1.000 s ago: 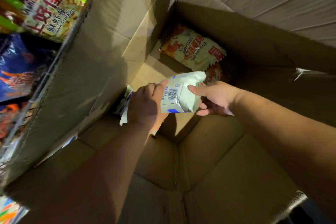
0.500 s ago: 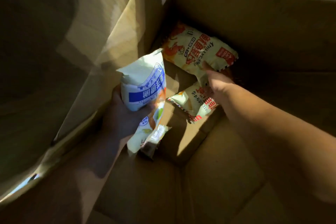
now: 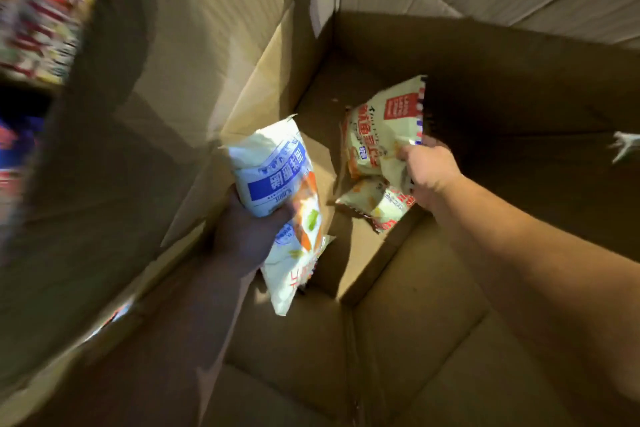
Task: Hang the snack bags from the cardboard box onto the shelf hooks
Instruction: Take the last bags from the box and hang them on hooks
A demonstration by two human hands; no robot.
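cardboard box [image 3: 398, 340]: open, seen from above | left hand [image 3: 247, 236]: inside the box by its left wall, clamped on white-and-blue snack bags [image 3: 277, 184], apparently two or three | right hand [image 3: 427, 170]: near the box's far corner, fingers closed on a red-printed snack bag [image 3: 377, 135] | another bag [image 3: 377, 204]: on the box floor just below it

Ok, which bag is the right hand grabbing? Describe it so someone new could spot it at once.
Look into the far corner of the open cardboard box. The right hand grips the lifted cream bag with red lettering and a red square label near its top edge. A similar bag lies flat beneath it, and the left hand holds blue-banded bags instead.
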